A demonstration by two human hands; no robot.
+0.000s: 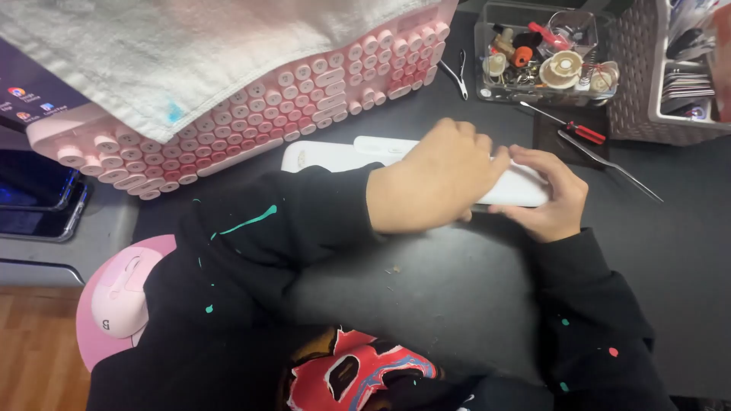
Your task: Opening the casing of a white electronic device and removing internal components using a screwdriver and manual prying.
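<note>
dark desk [670, 251], white slab [335, 156] under hands [434, 183]

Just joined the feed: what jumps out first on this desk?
The pink keyboard with round keys, propped at a tilt under a white towel at top left. At centre, the left hand and right hand grip a long white device on the dark mat. A pink mouse sits lower left.

A home desk used as a small repair and hobby bench.

A pink round-keyed keyboard [251, 106] stands propped at the back, a pink mouse [122, 293] on its pad and a phone [38, 199] lie left, while a clear box of small parts [544, 57], a red-handled screwdriver [567, 125], tweezers [605, 164] and a woven basket [647, 76] crowd the dark mat [457, 289].
</note>
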